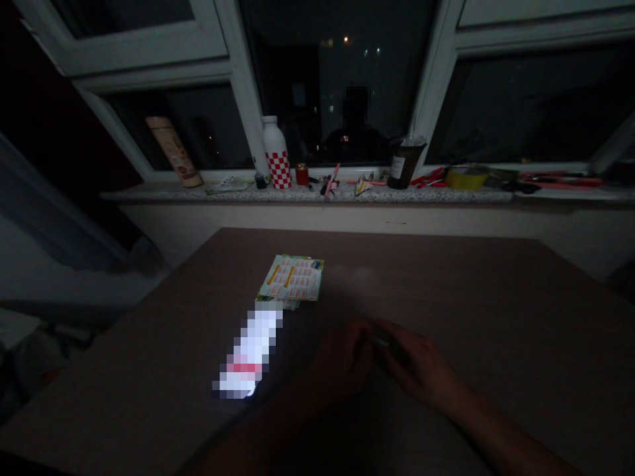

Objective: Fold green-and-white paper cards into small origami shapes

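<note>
In the dim light my left hand [344,357] is closed, its fingers curled in towards my right hand [421,360]. The two hands meet over the middle of the table. My right fingers are bent round a small dark thing [398,350] with a pale glint near its tip; its kind is too dark to tell. Whether my left fingers grip that same thing is hidden. To the left of my hands lies a stack of printed scratch cards [292,279]. Nearer to me, just below the cards, a phone [251,350] lies with its screen lit and blurred out.
A wooden table [471,284] stretches to the wall below a window. On the stone sill [223,197] stand a tan bottle [173,152], a white bottle with red checks [276,155], a dark drink cup [403,165] and a yellow roll [466,177], among pens and small items.
</note>
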A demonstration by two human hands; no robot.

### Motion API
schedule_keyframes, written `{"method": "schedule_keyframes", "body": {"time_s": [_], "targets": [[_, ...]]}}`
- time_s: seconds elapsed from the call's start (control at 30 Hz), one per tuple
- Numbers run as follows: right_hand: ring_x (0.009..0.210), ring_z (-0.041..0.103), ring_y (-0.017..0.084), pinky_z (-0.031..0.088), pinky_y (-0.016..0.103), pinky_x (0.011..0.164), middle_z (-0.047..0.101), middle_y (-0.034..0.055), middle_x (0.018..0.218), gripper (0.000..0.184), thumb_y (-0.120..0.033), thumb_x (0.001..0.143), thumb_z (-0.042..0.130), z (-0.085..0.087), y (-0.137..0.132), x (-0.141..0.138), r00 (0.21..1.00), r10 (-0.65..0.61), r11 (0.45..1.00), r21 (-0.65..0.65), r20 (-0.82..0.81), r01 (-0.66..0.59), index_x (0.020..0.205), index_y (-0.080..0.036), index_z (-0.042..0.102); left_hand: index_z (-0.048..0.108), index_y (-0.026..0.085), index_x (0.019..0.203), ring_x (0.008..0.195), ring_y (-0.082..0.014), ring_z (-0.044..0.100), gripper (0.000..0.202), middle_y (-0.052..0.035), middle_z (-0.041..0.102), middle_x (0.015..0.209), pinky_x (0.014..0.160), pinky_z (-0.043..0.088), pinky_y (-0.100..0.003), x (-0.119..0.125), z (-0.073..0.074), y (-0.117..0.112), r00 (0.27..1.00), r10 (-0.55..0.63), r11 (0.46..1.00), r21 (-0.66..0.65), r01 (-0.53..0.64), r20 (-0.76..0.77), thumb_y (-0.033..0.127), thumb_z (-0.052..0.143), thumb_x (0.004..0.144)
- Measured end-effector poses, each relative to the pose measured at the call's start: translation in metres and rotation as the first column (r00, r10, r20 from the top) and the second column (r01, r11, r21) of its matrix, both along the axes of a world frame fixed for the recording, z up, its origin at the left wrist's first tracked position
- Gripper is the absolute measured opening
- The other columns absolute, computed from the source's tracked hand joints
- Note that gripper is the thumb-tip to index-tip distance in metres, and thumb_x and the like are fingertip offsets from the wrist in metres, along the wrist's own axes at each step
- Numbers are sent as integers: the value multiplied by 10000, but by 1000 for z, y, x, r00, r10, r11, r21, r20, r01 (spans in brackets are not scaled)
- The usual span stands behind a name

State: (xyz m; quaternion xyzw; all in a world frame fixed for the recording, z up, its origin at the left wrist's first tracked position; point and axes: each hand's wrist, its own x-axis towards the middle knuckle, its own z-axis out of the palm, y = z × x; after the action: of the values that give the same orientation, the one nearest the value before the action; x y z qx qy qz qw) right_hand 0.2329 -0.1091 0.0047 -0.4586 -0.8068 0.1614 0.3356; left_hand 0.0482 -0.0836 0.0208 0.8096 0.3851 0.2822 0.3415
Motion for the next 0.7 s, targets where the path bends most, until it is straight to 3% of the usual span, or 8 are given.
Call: {"method": "schedule_keyframes", "body": {"time_s": [0.13,0.2,0.3,0.4,0.53,0.7], "targets": [[993,651,219,540,364,839,650,110,1153,407,-201,852,495,-2,-1,5,997,-76,997,11,-17,76,1258,-200,462,515,171,934,678,-148,531,166,-13,576,766,622,404,-260,1,0,4,972,236,972,-17,-236,-4,295,528,823],[981,655,215,540,352,831,655,104,1142,396,-203,854,499,-1,-2,7,996,-80,997,2,-29,80,1248,-206,462,536,167,972,727,-155,535,253,-24,587,826,654,417,-264,1,0,6,957,290,957,-38,-289,21,312,595,774],[973,656,214,543,329,811,659,98,1124,390,-205,852,507,0,-2,8,995,-68,998,-6,-68,68,1239,-215,462,586,168,979,775,-156,559,244,-27,618,871,689,430,-255,2,-3,9,979,183,973,-161,-166,93,315,587,784],[869,681,205,554,309,740,692,79,998,362,-236,852,519,1,-2,8,984,-113,993,-35,-136,109,1212,-221,482,630,150,836,699,-145,560,217,-13,625,754,623,413,-233,2,-6,12,989,110,954,-289,-76,102,348,543,819],[759,674,181,550,293,685,689,42,846,350,-269,842,554,-1,-1,5,938,-193,980,-101,-288,171,1184,-227,494,632,134,760,606,-123,513,263,7,583,652,538,353,-210,1,-11,13,995,66,924,-380,-36,68,390,580,787],[751,672,165,551,276,685,696,23,842,322,-274,837,573,-1,-1,0,874,-176,977,-192,-454,97,1150,-241,499,644,125,787,611,-122,505,310,2,590,675,540,348,-209,3,-13,11,996,-21,902,-429,54,82,428,583,781]]}}
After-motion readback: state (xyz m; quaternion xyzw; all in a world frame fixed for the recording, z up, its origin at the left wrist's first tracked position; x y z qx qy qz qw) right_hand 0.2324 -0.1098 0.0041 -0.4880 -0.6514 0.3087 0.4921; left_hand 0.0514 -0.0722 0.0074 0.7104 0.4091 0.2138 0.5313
